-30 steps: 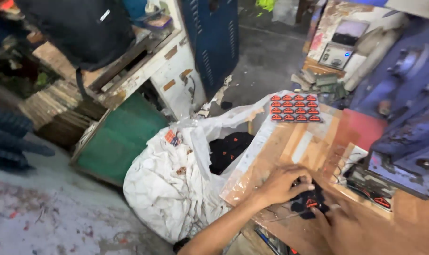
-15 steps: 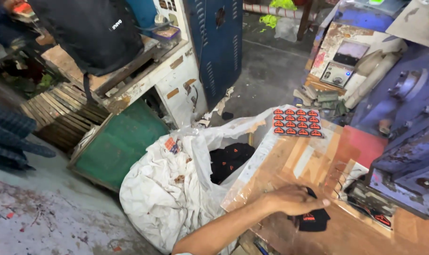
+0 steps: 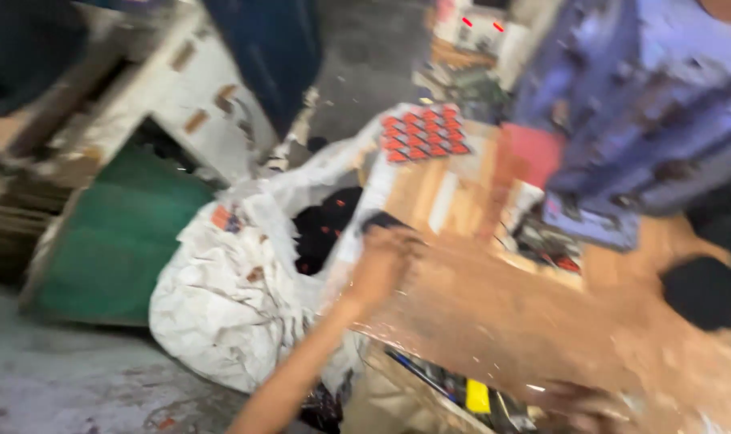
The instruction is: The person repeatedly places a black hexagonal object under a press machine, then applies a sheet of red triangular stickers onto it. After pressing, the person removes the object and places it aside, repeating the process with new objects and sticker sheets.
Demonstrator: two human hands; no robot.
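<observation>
At the far left a flat green board leans against a white, chipped cabinet. Just right of it a big crumpled white plastic sack sits on the grey floor, its mouth open against the left edge of my wooden worktable. Dark cloth pieces with small red marks lie inside the sack's mouth.

My left hand is stretched out over the table's left edge, right above the sack's opening. The picture is smeared with motion, but my fingers look curled around a small black cloth piece, which shows just above my knuckles; I cannot tell how tightly they grip it.

Further back, at the table's far left corner, a sheet of small red triangular patches in rows lies flat. Beside it to the right a red rectangular pad rests on the wood, touching the foot of a large blue metal machine that fills the far right side of the table.

Near the right edge of the table another black cloth piece lies on the wood. My right hand is a blur low at the near edge of the table; whether its fingers are spread or closed I cannot tell.
</observation>
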